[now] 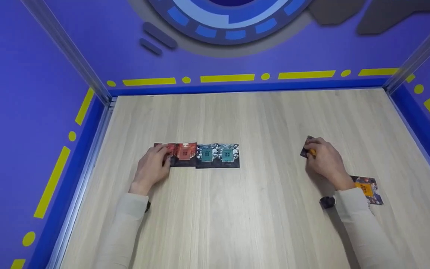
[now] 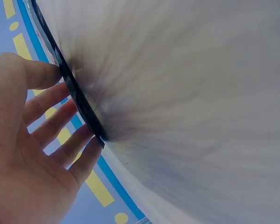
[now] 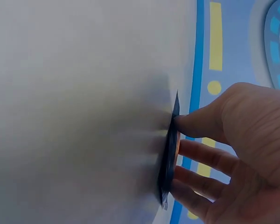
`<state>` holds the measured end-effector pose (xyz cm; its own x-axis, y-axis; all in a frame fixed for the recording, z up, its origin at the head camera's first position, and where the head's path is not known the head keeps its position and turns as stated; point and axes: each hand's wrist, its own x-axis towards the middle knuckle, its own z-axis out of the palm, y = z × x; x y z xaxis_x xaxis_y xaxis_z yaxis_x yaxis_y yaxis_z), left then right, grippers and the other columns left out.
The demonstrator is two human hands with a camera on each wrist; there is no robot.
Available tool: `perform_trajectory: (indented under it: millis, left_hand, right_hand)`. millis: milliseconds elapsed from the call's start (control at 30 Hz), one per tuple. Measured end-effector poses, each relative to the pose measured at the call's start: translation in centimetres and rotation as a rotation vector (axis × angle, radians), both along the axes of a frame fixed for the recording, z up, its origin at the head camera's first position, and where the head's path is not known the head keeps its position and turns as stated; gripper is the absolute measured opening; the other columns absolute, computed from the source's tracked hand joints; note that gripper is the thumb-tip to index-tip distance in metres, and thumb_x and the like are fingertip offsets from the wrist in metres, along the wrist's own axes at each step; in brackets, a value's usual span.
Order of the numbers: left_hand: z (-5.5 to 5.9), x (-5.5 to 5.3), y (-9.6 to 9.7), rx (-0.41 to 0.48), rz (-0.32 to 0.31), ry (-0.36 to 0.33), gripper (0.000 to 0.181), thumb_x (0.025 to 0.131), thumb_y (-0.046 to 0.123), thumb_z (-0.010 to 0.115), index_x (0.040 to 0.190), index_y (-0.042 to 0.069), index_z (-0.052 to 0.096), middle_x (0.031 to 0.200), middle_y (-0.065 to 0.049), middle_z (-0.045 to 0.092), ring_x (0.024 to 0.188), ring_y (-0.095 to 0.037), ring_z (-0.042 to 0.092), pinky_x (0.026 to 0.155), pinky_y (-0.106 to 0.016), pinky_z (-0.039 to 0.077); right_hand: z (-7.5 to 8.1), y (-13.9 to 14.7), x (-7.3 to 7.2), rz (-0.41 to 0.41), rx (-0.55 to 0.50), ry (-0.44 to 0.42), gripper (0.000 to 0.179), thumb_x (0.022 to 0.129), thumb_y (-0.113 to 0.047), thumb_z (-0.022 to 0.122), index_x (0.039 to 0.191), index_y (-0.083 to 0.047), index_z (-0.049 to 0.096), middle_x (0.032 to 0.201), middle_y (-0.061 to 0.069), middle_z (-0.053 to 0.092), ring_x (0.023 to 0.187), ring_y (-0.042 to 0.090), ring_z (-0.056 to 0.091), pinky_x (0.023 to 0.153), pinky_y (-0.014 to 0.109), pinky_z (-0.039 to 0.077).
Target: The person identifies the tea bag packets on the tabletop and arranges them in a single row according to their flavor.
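Note:
My left hand point(image 1: 150, 167) grips the leftmost red-and-black sachet point(image 1: 171, 161), covering much of it. In the left wrist view its dark edge point(image 2: 86, 109) lies between the thumb and spread fingers. A second red sachet point(image 1: 185, 153) adjoins it on the right, followed by two teal-labelled sachets point(image 1: 217, 155) in the same row. On the right, my right hand point(image 1: 326, 158) holds a dark sachet with an orange label point(image 1: 305, 152) between thumb and fingers. That sachet appears edge-on point(image 3: 169, 156) in the right wrist view. Another orange-labelled sachet point(image 1: 367, 189) lies beside the right wrist, partly hidden by it.
The light wood-grain table point(image 1: 267, 209) is bordered by a blue back wall point(image 1: 99, 45) and blue side walls with yellow markings. A metal rail point(image 1: 88, 183) runs along the left edge. Bare tabletop lies between the row and my right hand.

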<state>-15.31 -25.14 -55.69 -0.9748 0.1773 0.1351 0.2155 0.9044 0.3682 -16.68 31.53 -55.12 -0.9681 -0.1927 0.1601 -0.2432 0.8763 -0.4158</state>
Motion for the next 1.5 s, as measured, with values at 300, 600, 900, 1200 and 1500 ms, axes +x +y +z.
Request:
perform_trajectory:
  millis: [300, 600, 900, 1200, 1500]
  left_hand:
    - [-0.2, 0.1, 0.0, -0.018, 0.004, -0.006, 0.033, 0.102, 0.018, 0.065, 0.131, 0.003, 0.071, 0.141, -0.017, 0.067, 0.126, -0.04, 0.065, 0.105, -0.055, 0.055]
    - [-0.2, 0.0, 0.0, -0.022, 0.002, 0.007, 0.035, 0.102, 0.018, 0.066, 0.132, 0.001, 0.07, 0.14, -0.019, 0.067, 0.125, -0.041, 0.065, 0.105, -0.056, 0.055]
    - [0.0, -0.1, -0.1, -0.007, -0.005, 0.023, 0.033, 0.102, 0.017, 0.066, 0.13, 0.001, 0.071, 0.138, -0.019, 0.068, 0.123, -0.04, 0.066, 0.104, -0.055, 0.056]
    - [0.1, 0.0, -0.1, -0.015, -0.005, 0.021, 0.031, 0.101, 0.015, 0.066, 0.129, 0.002, 0.072, 0.139, -0.017, 0.068, 0.124, -0.04, 0.065, 0.105, -0.054, 0.055]
    - [0.1, 0.0, 0.0, -0.008, 0.001, 0.013, 0.033, 0.101, 0.016, 0.066, 0.13, 0.002, 0.071, 0.14, -0.017, 0.067, 0.126, -0.039, 0.065, 0.107, -0.054, 0.054]
  right_hand:
    - [-0.2, -4.0, -0.8, 0.045, 0.056, -0.009, 0.025, 0.092, -0.001, 0.069, 0.114, 0.006, 0.078, 0.133, 0.025, 0.069, 0.12, 0.05, 0.064, 0.098, 0.062, 0.056]
    - [-0.2, -8.3, -1.3, 0.122, 0.057, 0.018, 0.021, 0.091, 0.0, 0.072, 0.11, 0.004, 0.08, 0.135, 0.023, 0.07, 0.123, 0.049, 0.066, 0.1, 0.059, 0.057]
    - [-0.3, -12.0, -1.4, 0.182, 0.044, 0.047, 0.019, 0.09, 0.0, 0.073, 0.106, 0.0, 0.082, 0.132, 0.018, 0.073, 0.121, 0.046, 0.068, 0.1, 0.056, 0.059]
    - [-0.3, -15.0, -1.3, 0.229, 0.086, 0.024, 0.023, 0.09, 0.001, 0.069, 0.11, -0.001, 0.082, 0.134, 0.016, 0.073, 0.122, 0.043, 0.069, 0.101, 0.054, 0.059]
    - [-0.4, -16.9, -0.8, 0.334, 0.096, 0.083, 0.026, 0.086, 0.003, 0.069, 0.108, -0.003, 0.081, 0.134, 0.015, 0.073, 0.119, 0.043, 0.07, 0.095, 0.054, 0.061]
